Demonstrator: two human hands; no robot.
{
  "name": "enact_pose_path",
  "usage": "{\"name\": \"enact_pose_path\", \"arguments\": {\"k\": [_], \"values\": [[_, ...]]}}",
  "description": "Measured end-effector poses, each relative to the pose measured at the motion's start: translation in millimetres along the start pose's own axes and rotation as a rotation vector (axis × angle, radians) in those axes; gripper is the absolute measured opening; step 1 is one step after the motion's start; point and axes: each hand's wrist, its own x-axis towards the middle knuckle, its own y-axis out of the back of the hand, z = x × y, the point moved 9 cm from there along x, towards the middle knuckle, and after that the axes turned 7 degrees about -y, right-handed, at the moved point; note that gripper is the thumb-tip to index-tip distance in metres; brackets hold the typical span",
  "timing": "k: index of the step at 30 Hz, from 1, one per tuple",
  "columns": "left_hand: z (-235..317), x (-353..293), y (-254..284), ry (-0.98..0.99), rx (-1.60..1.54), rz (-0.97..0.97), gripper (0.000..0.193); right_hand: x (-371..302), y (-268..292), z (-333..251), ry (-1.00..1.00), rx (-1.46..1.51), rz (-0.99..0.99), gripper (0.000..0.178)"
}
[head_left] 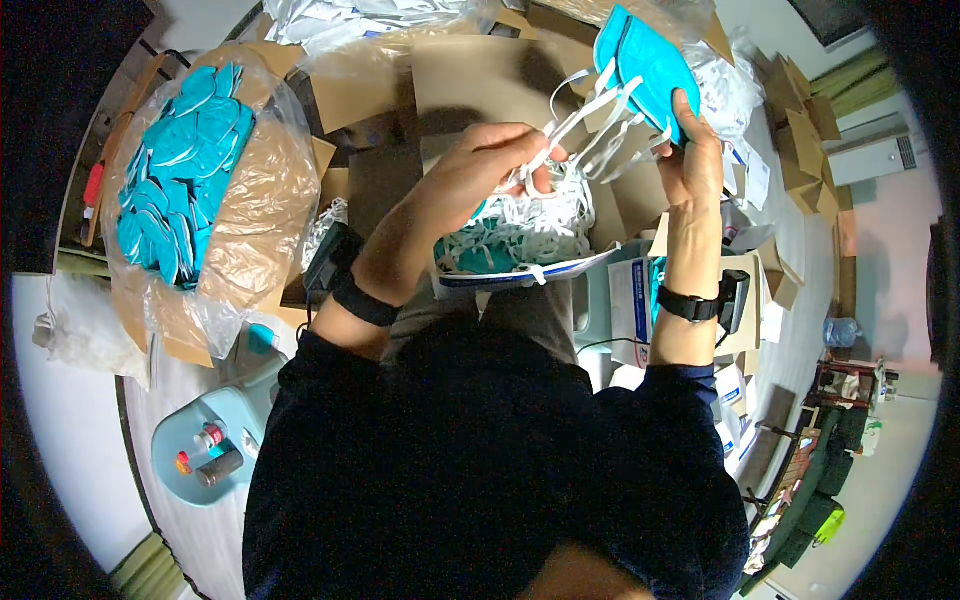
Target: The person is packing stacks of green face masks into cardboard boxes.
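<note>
My right hand (692,150) is raised at the upper right, its thumb and fingers closed on a small stack of teal face masks (648,70). White elastic straps (592,112) hang from the masks toward my left hand (500,165), whose fingers are pinched around them. Below both hands sits an open box (520,278) near my lap, filled with more teal masks (478,258) and a tangle of white straps (560,215). How many masks are in the stack I cannot make out.
On the left, a large carton lined with a clear plastic bag (270,190) holds a heap of teal masks (185,170). A light-blue stool (170,480) with bottles on it stands lower left. Cardboard cartons (460,85) and white packages (370,22) crowd the far side; printed boxes (628,300) stand right.
</note>
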Motion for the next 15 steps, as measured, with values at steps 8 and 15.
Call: {"name": "enact_pose_path", "arguments": {"k": [8, 15], "values": [[-3.7, -12.9, 3.1, 0.075, -0.047, 0.014, 0.029, 9.1, 19.5, -7.3, 0.001, 0.055, 0.051, 0.02], [-12.8, -18.3, 18.0, 0.085, 0.071, 0.021, 0.03, 13.6, 19.0, -8.4, -0.026, 0.176, -0.015, 0.025]]}}
